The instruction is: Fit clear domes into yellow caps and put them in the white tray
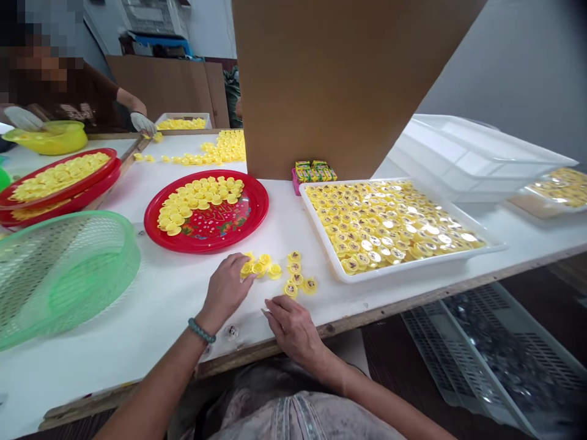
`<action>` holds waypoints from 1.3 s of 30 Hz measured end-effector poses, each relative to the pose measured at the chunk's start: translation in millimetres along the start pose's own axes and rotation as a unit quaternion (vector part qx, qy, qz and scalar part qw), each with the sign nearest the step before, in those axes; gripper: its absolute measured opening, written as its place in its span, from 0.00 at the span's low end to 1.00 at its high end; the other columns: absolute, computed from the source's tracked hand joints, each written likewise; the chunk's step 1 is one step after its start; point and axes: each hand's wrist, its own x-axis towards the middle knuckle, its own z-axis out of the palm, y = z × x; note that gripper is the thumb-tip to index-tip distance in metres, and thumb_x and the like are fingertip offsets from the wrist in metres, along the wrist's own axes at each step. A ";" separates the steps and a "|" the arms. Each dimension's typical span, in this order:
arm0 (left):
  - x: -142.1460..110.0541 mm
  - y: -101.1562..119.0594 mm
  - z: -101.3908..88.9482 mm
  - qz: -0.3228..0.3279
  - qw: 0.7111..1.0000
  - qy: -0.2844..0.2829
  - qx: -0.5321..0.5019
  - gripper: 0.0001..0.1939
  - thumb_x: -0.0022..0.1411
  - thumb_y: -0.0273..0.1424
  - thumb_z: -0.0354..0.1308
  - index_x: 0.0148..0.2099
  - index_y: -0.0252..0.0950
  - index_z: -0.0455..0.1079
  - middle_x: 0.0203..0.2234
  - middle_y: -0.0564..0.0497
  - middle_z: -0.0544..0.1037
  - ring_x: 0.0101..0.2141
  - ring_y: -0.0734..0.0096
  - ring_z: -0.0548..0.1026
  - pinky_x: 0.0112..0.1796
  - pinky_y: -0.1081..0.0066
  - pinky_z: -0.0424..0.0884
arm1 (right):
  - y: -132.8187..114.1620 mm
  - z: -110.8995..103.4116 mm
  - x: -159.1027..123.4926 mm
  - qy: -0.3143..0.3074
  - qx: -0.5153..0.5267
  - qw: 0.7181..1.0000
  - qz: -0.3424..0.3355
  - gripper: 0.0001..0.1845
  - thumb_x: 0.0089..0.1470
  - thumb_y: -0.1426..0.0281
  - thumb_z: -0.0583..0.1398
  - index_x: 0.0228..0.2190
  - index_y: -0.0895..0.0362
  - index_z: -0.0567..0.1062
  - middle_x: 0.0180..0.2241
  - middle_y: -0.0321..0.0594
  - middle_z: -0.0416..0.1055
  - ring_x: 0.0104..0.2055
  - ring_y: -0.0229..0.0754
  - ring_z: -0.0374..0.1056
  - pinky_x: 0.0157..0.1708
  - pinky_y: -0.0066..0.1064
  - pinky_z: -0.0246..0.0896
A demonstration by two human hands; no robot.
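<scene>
My left hand (228,288), with a beaded bracelet (202,330) on its wrist, reaches to a small group of plain yellow plastic discs (261,265). Its thumb and fingers are apart at the group's left edge. My right hand (296,327) rests low over the table near its front edge, fingers bent and tips close together; anything between them is too small to make out. Just beyond it lie several yellow discs with printed picture centres (296,278). Clear round pieces, one with a dark picture (232,332), lie between my forearms.
A red tray (206,241) holds plain yellow discs; a white tray (346,278) holds printed ones. A green basket (92,305) stands left. Small packets (316,172) sit before an upright cardboard panel (339,85). White bins (486,153) stand right. A co-worker's gloved hand (143,123) is far left.
</scene>
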 end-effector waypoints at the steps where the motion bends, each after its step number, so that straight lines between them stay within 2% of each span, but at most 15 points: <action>1: 7.3 -3.9 1.4 0.024 0.999 -0.013 0.030 0.15 0.57 0.30 0.55 0.47 0.33 0.66 0.44 0.45 0.71 0.40 0.59 0.70 0.42 0.64 0.65 | -1.0 -1.3 0.1 -0.009 0.002 1.000 -0.003 0.13 0.59 0.72 0.52 0.44 0.57 0.71 0.35 0.44 0.69 0.38 0.41 0.66 0.39 0.31 0.63; 3: 17.7 -10.3 5.2 0.035 0.996 -0.041 0.064 0.14 0.56 0.29 0.57 0.45 0.32 0.66 0.41 0.45 0.72 0.40 0.57 0.70 0.42 0.63 0.66 | -2.4 -3.4 0.1 -0.018 0.004 1.000 0.001 0.13 0.59 0.72 0.52 0.44 0.57 0.71 0.32 0.42 0.69 0.35 0.40 0.66 0.37 0.30 0.63; 6: 21.5 -14.7 9.5 0.034 0.995 -0.045 0.080 0.13 0.56 0.29 0.57 0.44 0.33 0.66 0.38 0.46 0.73 0.38 0.57 0.70 0.41 0.62 0.66 | -3.0 -4.7 0.3 -0.019 0.007 1.000 0.014 0.13 0.59 0.71 0.51 0.44 0.57 0.71 0.31 0.42 0.69 0.33 0.39 0.66 0.34 0.29 0.62; 10: 15.9 -13.6 6.9 0.035 0.995 -0.039 0.081 0.11 0.55 0.25 0.55 0.43 0.34 0.66 0.37 0.47 0.73 0.38 0.58 0.70 0.40 0.63 0.66 | -1.1 -3.7 0.4 -0.017 0.036 0.999 0.014 0.14 0.60 0.70 0.51 0.45 0.57 0.71 0.32 0.42 0.69 0.34 0.39 0.66 0.36 0.30 0.62; 14: 5.7 -13.9 -1.2 0.040 0.995 -0.055 0.074 0.10 0.54 0.23 0.54 0.41 0.35 0.66 0.35 0.47 0.73 0.38 0.58 0.69 0.39 0.62 0.66 | 2.9 -1.8 0.2 0.013 0.082 0.996 0.013 0.15 0.59 0.70 0.52 0.46 0.56 0.71 0.36 0.43 0.69 0.36 0.39 0.67 0.37 0.30 0.63; 18: -16.0 -11.7 -6.0 0.020 0.998 -0.053 0.007 0.11 0.55 0.26 0.55 0.42 0.36 0.67 0.38 0.47 0.73 0.36 0.60 0.70 0.39 0.63 0.66 | 6.0 -0.9 0.5 0.060 0.119 0.991 0.021 0.14 0.58 0.71 0.54 0.45 0.55 0.73 0.36 0.42 0.70 0.36 0.38 0.67 0.37 0.30 0.64; 21: -36.3 0.1 -3.6 -0.065 0.993 -0.012 -0.102 0.10 0.56 0.33 0.56 0.42 0.37 0.68 0.36 0.49 0.73 0.32 0.65 0.71 0.35 0.66 0.67 | 6.3 -0.7 0.5 0.095 0.124 0.987 0.023 0.15 0.58 0.72 0.54 0.46 0.54 0.72 0.37 0.43 0.70 0.37 0.39 0.66 0.38 0.31 0.64; 23: -47.2 12.2 1.2 -0.147 0.964 -0.021 -0.220 0.12 0.56 0.38 0.58 0.40 0.37 0.68 0.32 0.50 0.74 0.30 0.66 0.71 0.34 0.68 0.68 | 5.3 -0.7 0.1 0.103 0.114 0.988 0.012 0.16 0.58 0.73 0.53 0.48 0.54 0.70 0.37 0.43 0.69 0.38 0.40 0.66 0.38 0.31 0.64; 26: -55.7 28.3 8.9 -0.223 0.872 -0.088 -0.427 0.16 0.52 0.38 0.62 0.41 0.36 0.66 0.30 0.49 0.76 0.34 0.66 0.73 0.38 0.69 0.67 | 3.3 -0.8 -1.0 0.079 0.092 0.992 -0.013 0.18 0.58 0.74 0.53 0.50 0.54 0.69 0.38 0.44 0.68 0.39 0.40 0.66 0.39 0.32 0.65; 28: -56.3 32.8 10.4 -0.247 0.814 -0.108 -0.514 0.18 0.50 0.34 0.64 0.41 0.34 0.65 0.30 0.48 0.77 0.34 0.67 0.73 0.39 0.70 0.66 | 2.5 -1.0 -1.7 0.058 0.091 0.994 -0.023 0.19 0.57 0.73 0.53 0.50 0.53 0.68 0.39 0.45 0.68 0.40 0.41 0.66 0.40 0.33 0.65; 29: -55.7 32.9 9.5 -0.256 0.796 -0.110 -0.538 0.18 0.49 0.33 0.65 0.41 0.33 0.65 0.29 0.48 0.77 0.33 0.68 0.73 0.38 0.70 0.66 | 2.4 -1.3 -1.9 0.050 0.098 0.994 -0.025 0.19 0.57 0.73 0.54 0.50 0.53 0.68 0.39 0.45 0.68 0.40 0.41 0.66 0.40 0.33 0.65; 31: -53.9 29.3 4.8 -0.258 0.775 -0.122 -0.563 0.19 0.48 0.31 0.65 0.42 0.32 0.64 0.27 0.49 0.76 0.30 0.70 0.72 0.35 0.72 0.65 | 2.6 -2.7 -1.6 0.032 0.126 0.991 -0.028 0.21 0.55 0.73 0.56 0.52 0.53 0.66 0.41 0.44 0.67 0.40 0.40 0.66 0.40 0.33 0.65; 34: -53.4 20.1 -4.5 -0.241 0.754 -0.175 -0.585 0.22 0.47 0.27 0.64 0.45 0.32 0.62 0.25 0.50 0.75 0.28 0.71 0.71 0.33 0.73 0.64 | 2.3 -7.1 0.7 -0.014 0.194 0.980 -0.038 0.25 0.54 0.74 0.57 0.54 0.52 0.64 0.43 0.43 0.66 0.36 0.36 0.67 0.38 0.31 0.66; 36: -55.8 14.7 -8.0 -0.230 0.737 -0.212 -0.599 0.23 0.47 0.25 0.63 0.46 0.33 0.61 0.25 0.51 0.75 0.27 0.71 0.71 0.33 0.72 0.63 | 1.0 -10.4 2.5 -0.050 0.224 0.972 -0.045 0.24 0.54 0.74 0.58 0.53 0.51 0.65 0.42 0.42 0.67 0.33 0.34 0.67 0.36 0.29 0.67; 39: -61.0 10.1 -7.5 -0.225 0.726 -0.231 -0.607 0.23 0.48 0.25 0.61 0.47 0.34 0.60 0.26 0.52 0.74 0.26 0.72 0.70 0.31 0.73 0.62 | -1.6 -11.9 3.4 -0.075 0.214 0.973 -0.049 0.22 0.53 0.73 0.58 0.50 0.52 0.68 0.39 0.40 0.69 0.31 0.34 0.66 0.34 0.28 0.66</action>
